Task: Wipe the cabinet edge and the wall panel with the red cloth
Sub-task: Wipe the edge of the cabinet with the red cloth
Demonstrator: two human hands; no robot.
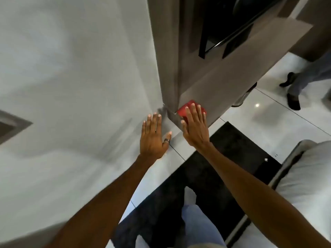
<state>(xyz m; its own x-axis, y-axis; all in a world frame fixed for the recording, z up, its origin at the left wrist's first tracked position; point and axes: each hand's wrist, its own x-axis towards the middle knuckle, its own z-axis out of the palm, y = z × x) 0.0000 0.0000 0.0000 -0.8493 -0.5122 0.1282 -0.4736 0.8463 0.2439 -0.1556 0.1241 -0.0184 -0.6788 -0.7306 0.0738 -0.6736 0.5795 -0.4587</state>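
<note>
The right hand (195, 126) is pressing the folded red cloth (192, 110) flat, fingers spread, against the smooth brown cabinet edge (200, 86) near its bottom corner. At nine o'clock, the left hand (154, 136), fingers spread, is bracing on the matte grey wall panel (80, 72). Glossy floor tiles (268, 113) are lying open at three o'clock.

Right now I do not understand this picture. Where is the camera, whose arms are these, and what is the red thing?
There is one picture, taken by a wide-angle camera worn on a person's head, looking forward and down, so the two bare arms are that person's own. The right hand presses a red cloth flat against the brown cabinet, low near its corner edge. The left hand, which wears a ring, lies open on the grey wall panel and holds nothing. Below are a tiled floor, a black mat, and another person's legs at the far right.
</note>
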